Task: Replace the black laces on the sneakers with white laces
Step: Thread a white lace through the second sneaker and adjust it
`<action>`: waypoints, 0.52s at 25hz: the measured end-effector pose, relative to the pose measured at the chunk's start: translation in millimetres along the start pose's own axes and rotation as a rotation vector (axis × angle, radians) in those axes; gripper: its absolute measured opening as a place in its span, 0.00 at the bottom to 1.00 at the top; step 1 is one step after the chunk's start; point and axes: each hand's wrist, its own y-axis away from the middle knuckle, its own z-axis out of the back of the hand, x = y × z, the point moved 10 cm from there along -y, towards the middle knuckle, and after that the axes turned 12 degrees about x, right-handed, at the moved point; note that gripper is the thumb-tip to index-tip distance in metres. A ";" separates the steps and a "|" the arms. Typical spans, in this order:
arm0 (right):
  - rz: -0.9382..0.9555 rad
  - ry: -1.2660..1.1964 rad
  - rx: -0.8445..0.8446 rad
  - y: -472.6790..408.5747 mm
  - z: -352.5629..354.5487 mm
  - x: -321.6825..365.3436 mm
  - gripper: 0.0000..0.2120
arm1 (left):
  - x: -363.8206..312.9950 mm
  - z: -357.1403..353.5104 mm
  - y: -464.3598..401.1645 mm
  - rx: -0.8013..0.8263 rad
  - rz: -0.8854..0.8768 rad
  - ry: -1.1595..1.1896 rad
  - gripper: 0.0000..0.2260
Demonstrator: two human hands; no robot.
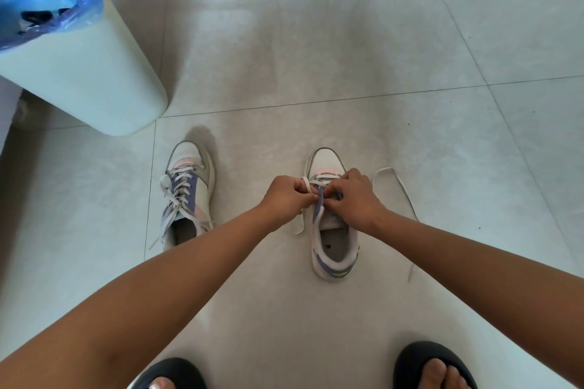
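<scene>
**A:** Both hands are down over the right-hand white sneaker with purple and pink panels, which stands on the pale grey tiled floor, toe pointing away from the person.

**B:** And the grip? The left hand has its fingers curled, pinching the flat white lace just at the purple tongue. The right hand is bunched too, fingertips pinching at the same lace beside the eyelets. Both hands are clamped on it, nearly touching each other.

**A:** Only the rows near the toe are laced on this shoe. One loose end loops out to the right across the tiles and trails back toward the person; a shorter end hangs off the left side.

**B:** Off to the left, well apart, is the second white sneaker with purple and pink panels, already threaded with white lace all the way up, ends lying loose.

**A:** Behind that one stands a pale green plastic bin with a blue bag liner. At the bottom edge, two feet in black slippers.
</scene>
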 end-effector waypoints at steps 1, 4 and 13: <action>0.000 -0.001 -0.001 -0.4 0.1 0.4 0.09 | -2.1 -0.5 1.4 -0.005 -0.023 -0.006 0.03; 0.012 0.044 0.008 -0.6 0.6 1.6 0.07 | -9.6 -5.9 14.1 -0.041 -0.107 -0.113 0.03; 0.341 0.426 0.179 69.3 4.0 20.8 0.06 | 31.2 -44.6 27.1 0.014 0.229 -0.751 0.12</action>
